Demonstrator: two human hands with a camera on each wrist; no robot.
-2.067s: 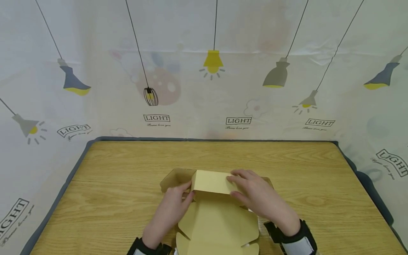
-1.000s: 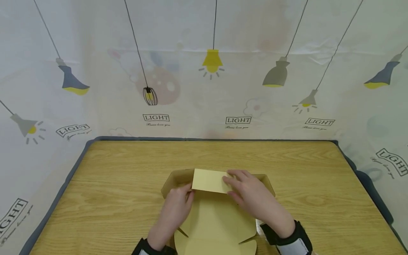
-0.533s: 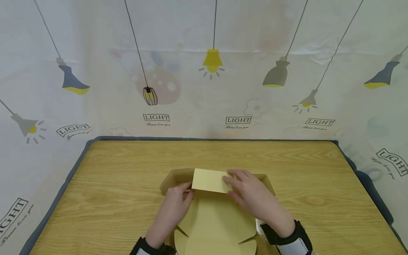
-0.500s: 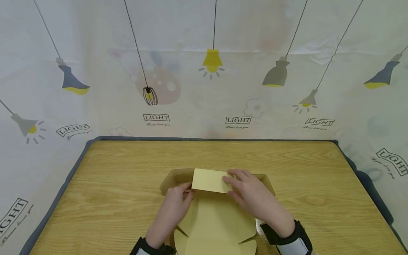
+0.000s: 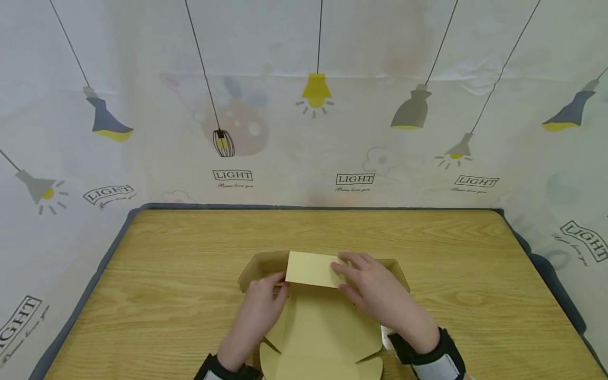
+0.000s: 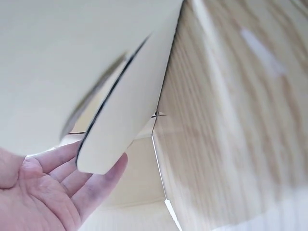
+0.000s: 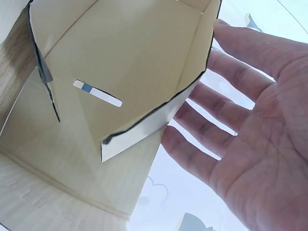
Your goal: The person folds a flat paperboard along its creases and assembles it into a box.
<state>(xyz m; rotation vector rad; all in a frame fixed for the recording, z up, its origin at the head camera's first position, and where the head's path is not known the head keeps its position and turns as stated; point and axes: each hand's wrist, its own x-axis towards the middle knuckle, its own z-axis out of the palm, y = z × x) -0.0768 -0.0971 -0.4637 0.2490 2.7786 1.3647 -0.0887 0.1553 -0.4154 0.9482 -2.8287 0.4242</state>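
A partly folded cardboard box (image 5: 328, 330) lies on the table, its near part spread flat and its far wall (image 5: 311, 269) raised. My left hand (image 5: 261, 306) holds the box at the left end of that wall. In the left wrist view, its fingers (image 6: 98, 190) reach behind a rounded flap (image 6: 113, 125); the thumb tip is hidden. My right hand (image 5: 385, 295) rests spread over the right end of the wall. Its extended fingers (image 7: 211, 103) touch the outside of the bent cardboard, as the right wrist view shows. A narrow slot (image 7: 97, 93) is cut through the panel there.
The box stands near the front of a wood-grain table (image 5: 180, 253). A dark edge strip (image 5: 277, 207) borders the tabletop. Behind hangs a pale cloth (image 5: 285, 169) printed with lamps. Side flaps (image 5: 258, 266) stick out from the raised wall.
Over two seconds the raised wall tips slightly and shifts a little left, and both hands move with it. The right side flap shows more. During the last half second almost nothing moves.
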